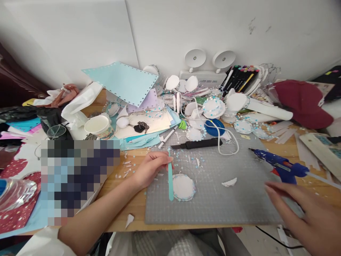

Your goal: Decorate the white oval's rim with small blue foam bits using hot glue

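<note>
My left hand [154, 165] pinches a teal craft stick [171, 179] near its upper end. The stick stands out over the left rim of a round white paper disc [183, 186] edged with small blue and white bits, which lies on the grey cutting mat [213, 209]. At the lower right, my right hand [301, 209] is held with its thumb and fingers apart and nothing visible between them. Just beyond it lies a blue glue gun [282, 165] with a glue stick in its back, its nozzle pointing left. Part of the right hand is cut off by the frame.
A black utility knife [197, 144] lies across the mat's far side, near a white cable [231, 153]. A torn white scrap [229, 182] rests mid-mat. Decorated discs crowd the back, beside a paper cup [98, 125], pens [241, 80] and a maroon cap [301, 101].
</note>
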### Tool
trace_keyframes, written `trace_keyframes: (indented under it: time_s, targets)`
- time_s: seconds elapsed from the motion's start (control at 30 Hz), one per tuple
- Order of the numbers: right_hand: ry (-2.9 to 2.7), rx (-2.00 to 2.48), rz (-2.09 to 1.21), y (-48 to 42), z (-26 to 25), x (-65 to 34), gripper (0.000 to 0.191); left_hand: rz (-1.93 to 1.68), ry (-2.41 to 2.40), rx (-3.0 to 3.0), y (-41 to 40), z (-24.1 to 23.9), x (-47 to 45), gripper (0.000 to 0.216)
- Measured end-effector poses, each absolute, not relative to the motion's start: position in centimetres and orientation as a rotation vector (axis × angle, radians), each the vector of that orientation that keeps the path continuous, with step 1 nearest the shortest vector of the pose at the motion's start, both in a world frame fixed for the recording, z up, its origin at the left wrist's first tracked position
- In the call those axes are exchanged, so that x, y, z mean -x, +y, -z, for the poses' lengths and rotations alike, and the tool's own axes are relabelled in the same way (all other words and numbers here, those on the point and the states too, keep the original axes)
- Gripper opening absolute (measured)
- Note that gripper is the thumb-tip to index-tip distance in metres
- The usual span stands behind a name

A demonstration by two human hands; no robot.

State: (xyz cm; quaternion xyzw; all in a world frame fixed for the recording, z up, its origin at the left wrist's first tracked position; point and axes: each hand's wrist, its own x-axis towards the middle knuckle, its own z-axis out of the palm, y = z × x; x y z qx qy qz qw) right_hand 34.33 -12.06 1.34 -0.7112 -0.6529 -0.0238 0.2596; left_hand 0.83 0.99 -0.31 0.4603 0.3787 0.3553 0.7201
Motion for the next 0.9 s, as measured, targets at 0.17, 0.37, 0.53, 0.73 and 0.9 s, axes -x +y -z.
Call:
trace_keyframes:
  time_s: [0.17,0.37,0.53,0.73,0.9]
  targets:
    - [-2.240,1.310,0.093,-6.5,-4.3,-24.2,0.031,-0.809,0.811,-0.902,1.0,0.3,-0.9,0.025]
    - [-2.566,0.746,0.170,-1.8,-3.4,-18.1,0.025,-0.905,0.792,-0.779,1.1,0.7,-1.0,0.025]
    - [-2.375,0.617,0.215,-0.1,-2.9,-18.4,0.018,-0.887,0.782,-0.849,0.8,0.5,-1.0,0.027]
    - [-1.677,1.050,-0.194,1.0,-1.4,-22.2,0.010,-0.750,0.975,-1.517,0.5,0.1,-1.0,0.029]
    - [-1.394,1.186,-0.565,1.3,-0.4,-23.4,0.003,-0.587,0.826,-1.927,0.7,0.4,-1.1,0.023]
